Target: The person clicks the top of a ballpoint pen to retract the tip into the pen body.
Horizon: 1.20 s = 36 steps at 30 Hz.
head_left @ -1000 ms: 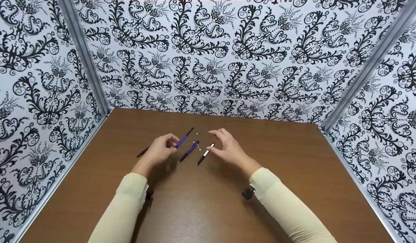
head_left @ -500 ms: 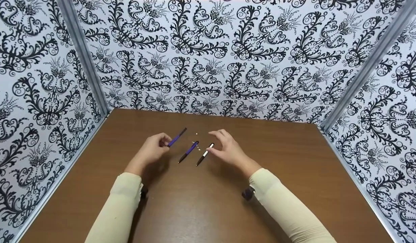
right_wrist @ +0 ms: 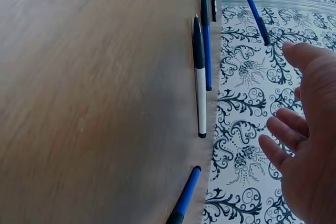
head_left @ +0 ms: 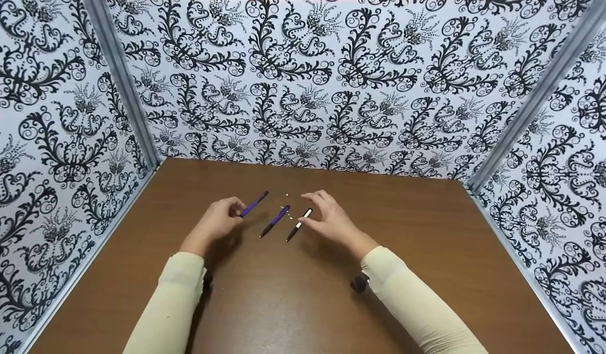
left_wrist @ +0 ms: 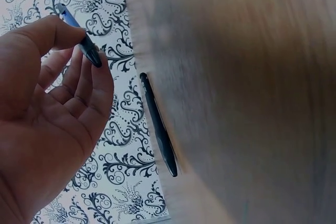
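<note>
My left hand (head_left: 215,222) pinches a blue pen (head_left: 253,204) with dark ends between thumb and fingers, its far end slanting up and away. The left wrist view shows this pen's dark end (left_wrist: 90,53) poking out past the thumb, and a black pen (left_wrist: 158,124) on the table close by. Relaxed and holding nothing, my right hand (head_left: 334,222) hovers beside a black-and-white pen (head_left: 299,225), its thumb overlapping the pen in the head view. Another blue pen (head_left: 275,220) lies between the hands. The right wrist view adds a further blue pen (right_wrist: 186,195), hidden in the head view.
Small white specks (head_left: 290,218) show on the brown wooden table (head_left: 283,295) near the middle pens. White walls (head_left: 303,88) with black scrollwork stand at the back and both sides, joined by grey metal posts (head_left: 120,83).
My left hand has moved left with the blue pen, whose far end also tips slightly lower. The dark pen seen beside that hand earlier is now hidden behind it. My right hand has barely shifted.
</note>
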Each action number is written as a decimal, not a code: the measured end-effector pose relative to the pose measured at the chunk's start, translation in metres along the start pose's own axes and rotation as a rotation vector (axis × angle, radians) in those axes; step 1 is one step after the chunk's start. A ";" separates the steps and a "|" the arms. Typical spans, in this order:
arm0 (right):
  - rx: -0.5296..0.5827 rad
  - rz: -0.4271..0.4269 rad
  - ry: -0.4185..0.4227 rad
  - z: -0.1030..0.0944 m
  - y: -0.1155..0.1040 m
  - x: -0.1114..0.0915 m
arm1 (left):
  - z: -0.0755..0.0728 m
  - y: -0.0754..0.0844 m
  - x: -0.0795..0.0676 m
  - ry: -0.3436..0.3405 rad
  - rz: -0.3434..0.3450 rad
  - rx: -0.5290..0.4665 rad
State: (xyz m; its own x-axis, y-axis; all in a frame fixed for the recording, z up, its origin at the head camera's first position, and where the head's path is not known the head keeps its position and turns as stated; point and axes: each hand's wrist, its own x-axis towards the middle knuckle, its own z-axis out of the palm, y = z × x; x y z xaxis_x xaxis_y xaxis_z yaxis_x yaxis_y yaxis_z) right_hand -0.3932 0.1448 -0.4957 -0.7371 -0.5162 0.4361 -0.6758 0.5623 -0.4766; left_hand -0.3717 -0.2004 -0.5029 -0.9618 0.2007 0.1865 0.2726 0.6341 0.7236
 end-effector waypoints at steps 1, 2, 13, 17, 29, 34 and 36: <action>0.001 0.005 -0.004 0.001 0.000 0.000 | 0.000 -0.001 0.000 -0.001 0.001 0.006; -0.003 0.008 -0.006 0.001 0.000 -0.001 | 0.000 -0.002 0.000 0.000 0.001 0.012; 0.006 0.006 -0.003 0.002 0.000 -0.004 | 0.003 -0.012 0.004 0.010 -0.014 0.075; 0.004 0.010 -0.006 0.001 0.000 -0.005 | 0.003 -0.015 0.006 0.010 -0.021 0.087; 0.011 0.032 -0.010 -0.001 0.000 -0.006 | 0.003 -0.020 0.012 -0.036 -0.102 0.122; 0.015 0.039 -0.014 -0.003 0.001 -0.007 | 0.003 -0.020 0.012 -0.058 -0.133 0.147; 0.018 0.044 -0.014 -0.005 0.001 -0.008 | 0.003 -0.020 0.012 -0.062 -0.142 0.150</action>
State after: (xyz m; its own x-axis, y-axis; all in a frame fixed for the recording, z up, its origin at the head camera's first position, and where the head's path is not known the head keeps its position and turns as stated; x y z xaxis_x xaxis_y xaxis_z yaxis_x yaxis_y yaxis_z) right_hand -0.3878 0.1524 -0.4957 -0.7662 -0.5002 0.4034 -0.6422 0.5733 -0.5089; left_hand -0.3884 -0.2081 -0.5171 -0.9885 0.1440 0.0454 0.1401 0.7623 0.6319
